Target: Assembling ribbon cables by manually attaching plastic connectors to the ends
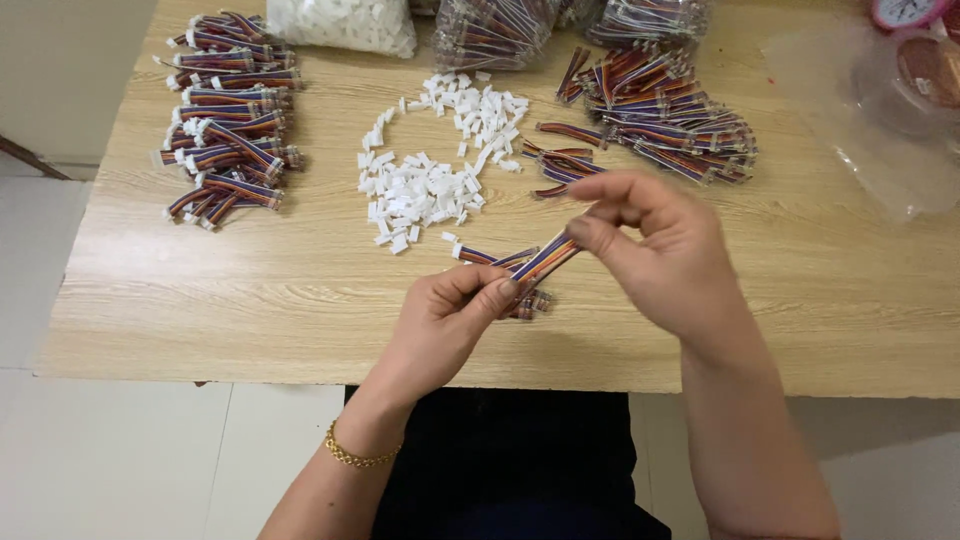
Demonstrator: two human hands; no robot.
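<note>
Both hands pinched one short multicoloured ribbon cable above the wooden table. The left hand clamped its lower end at 7 o'clock; the right hand gripped the upper end at 2 o'clock. Loose white plastic connectors lay at 11 o'clock of the hands. Finished cable bundles sat far at 10 o'clock, unfinished cables at 1 o'clock.
</note>
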